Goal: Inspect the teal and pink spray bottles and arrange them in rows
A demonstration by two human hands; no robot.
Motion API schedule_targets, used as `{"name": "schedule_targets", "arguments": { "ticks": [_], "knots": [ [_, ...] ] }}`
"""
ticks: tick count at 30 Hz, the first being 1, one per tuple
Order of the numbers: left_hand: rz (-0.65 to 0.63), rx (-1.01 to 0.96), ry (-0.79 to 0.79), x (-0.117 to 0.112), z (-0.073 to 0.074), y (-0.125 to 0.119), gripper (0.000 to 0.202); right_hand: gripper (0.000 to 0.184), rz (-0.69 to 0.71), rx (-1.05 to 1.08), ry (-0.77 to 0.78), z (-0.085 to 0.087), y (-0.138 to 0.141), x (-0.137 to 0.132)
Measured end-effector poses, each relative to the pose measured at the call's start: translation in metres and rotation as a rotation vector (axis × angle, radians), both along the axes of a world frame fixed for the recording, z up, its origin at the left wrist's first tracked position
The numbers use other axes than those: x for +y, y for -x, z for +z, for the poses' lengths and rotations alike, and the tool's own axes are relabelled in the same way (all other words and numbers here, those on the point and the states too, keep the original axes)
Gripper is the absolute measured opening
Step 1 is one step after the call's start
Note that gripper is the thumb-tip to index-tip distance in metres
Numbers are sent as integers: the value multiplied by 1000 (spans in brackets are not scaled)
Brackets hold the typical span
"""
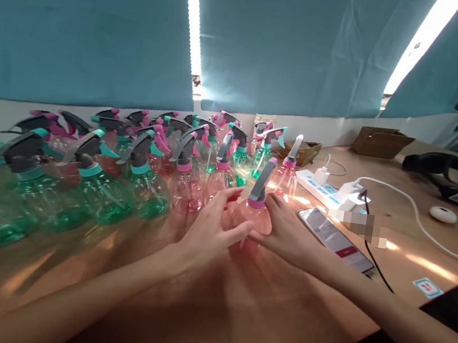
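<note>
The pink spray bottle (252,215) sat between the person's left hand (212,225) and right hand (286,231), both sets of fingers curled around its rounded body, thumbs in front.

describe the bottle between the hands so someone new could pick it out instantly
Below the blue-green curtains, find the spray bottles crowded on the wooden table, then move toward their right end, near the phone. There, a see-through pink bottle with a pink collar and grey sprayer is between the left hand and right hand. No neighbour has a hand on each side.
</note>
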State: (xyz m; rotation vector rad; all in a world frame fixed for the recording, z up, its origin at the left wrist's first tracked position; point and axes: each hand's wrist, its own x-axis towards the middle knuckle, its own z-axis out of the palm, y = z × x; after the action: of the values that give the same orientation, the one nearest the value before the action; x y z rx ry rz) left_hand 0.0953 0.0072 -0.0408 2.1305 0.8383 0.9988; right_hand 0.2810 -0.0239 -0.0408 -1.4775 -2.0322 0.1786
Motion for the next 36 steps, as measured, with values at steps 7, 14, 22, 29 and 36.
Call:
{"name": "schedule_targets", "arguments": {
  "ticks": [7, 14, 22, 29, 36],
  "knots": [
    [59, 270, -155, 4, -45, 17, 29, 48, -103, 39, 30, -3, -28, 51],
    [24, 362, -289, 8, -55, 8, 25, 50, -101, 61, -6, -3, -27, 87],
    [-24, 374, -354, 11, -58, -3, 26, 55, -94, 59, 6, -1, -25, 103],
    [-51, 393, -350, 9, -56, -1, 28, 60, -83, 65, 52, 5, -24, 99],
    [-51, 399, -342, 10, -55, -2, 25, 65, -99, 146, 97, 21, -52, 62]
  ]
}}
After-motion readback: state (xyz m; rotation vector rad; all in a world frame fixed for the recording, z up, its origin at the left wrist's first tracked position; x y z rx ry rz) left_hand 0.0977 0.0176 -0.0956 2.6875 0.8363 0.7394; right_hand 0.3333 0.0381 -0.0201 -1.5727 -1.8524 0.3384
